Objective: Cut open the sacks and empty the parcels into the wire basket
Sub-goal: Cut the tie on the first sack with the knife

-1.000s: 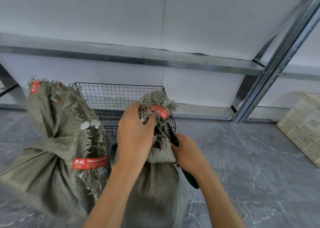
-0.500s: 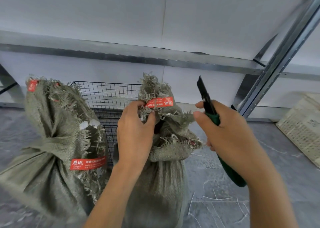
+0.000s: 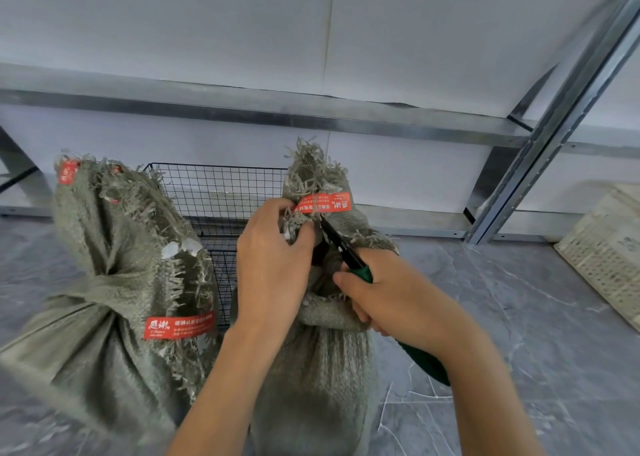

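Left hand (image 3: 273, 265) pinches a woven sack (image 3: 311, 386) beside its red tape (image 3: 325, 202), printed in white Chinese; right hand (image 3: 391, 300) grips a green utility knife (image 3: 346, 253). Grey marbled floor (image 3: 519, 317), steel racking (image 3: 346, 118).

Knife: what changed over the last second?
The right hand swung the green-handled knife up to the right, then back down against the right sack under its red tape. The left hand kept gripping that sack's top; the left sack and wire basket stayed.
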`<state>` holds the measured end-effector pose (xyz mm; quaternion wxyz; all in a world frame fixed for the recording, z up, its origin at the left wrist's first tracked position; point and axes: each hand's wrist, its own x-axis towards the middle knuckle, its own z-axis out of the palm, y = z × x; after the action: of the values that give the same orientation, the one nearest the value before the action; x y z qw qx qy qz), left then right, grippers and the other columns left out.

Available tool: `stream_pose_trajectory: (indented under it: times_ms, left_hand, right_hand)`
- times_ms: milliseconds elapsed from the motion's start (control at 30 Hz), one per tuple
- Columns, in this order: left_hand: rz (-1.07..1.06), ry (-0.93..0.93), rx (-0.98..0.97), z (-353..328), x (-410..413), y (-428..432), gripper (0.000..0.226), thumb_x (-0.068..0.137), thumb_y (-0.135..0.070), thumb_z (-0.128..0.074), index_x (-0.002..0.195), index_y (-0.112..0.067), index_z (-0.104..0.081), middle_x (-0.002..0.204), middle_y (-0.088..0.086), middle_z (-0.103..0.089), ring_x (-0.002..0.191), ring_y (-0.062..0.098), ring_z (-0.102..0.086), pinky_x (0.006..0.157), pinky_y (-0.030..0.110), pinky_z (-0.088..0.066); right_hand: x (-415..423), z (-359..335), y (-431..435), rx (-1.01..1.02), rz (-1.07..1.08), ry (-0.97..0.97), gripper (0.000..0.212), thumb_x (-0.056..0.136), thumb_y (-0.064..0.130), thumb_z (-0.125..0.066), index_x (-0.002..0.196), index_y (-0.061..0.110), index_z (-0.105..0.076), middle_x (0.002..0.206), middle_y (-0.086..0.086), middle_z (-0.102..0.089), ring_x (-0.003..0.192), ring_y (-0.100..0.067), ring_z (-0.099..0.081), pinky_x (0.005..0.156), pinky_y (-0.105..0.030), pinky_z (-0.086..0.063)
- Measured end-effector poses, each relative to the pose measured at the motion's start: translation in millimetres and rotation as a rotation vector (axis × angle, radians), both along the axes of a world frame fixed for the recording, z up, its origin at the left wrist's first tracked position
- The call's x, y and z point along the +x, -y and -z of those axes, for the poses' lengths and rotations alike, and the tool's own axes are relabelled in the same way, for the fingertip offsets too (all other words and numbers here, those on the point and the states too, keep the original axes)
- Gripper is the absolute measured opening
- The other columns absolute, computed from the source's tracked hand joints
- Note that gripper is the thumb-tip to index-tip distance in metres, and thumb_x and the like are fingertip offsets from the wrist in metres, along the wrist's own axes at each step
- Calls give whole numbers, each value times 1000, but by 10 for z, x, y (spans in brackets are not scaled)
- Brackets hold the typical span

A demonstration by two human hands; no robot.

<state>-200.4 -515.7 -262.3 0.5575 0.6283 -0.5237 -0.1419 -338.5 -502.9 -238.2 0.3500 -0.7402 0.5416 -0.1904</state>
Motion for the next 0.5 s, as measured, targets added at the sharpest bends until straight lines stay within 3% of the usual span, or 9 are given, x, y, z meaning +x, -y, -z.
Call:
stream_pose_trajectory:
  times_ms: [133, 267, 500]
  left_hand:
    - [-4, 2, -16, -11, -3, -6, 21, 87, -19, -61, 108, -20, -59, 87, -9, -52, 75, 9, -45, 65, 20, -32]
    - [3, 24, -23, -18, -12, -12, 20, 87, -20, -62, 107, -20, -59, 86, -15, -51, 75, 0, -43, 66, 4, -32]
    - [8, 53, -46, -18, -21, -18, 21, 88, -22, -62, 108, -19, -59, 95, -8, -56, 80, -2, -42, 70, 1, -33]
  right_hand:
    - [-9, 40, 36, -27, 22, 9, 19, 96, 30, -49, 78, 24, -50, 65, 2, -52, 55, -15, -48, 58, -33, -42]
    - [1, 57, 43, -29, 23, 10, 19, 96, 30, -49, 77, 25, -49, 66, 4, -51, 57, -15, -49, 59, -33, -42]
    - [10, 70, 58, -61, 13, 8, 21, 96, 30, -49, 75, 27, -47, 66, 6, -49, 59, -15, -48, 59, -33, -40]
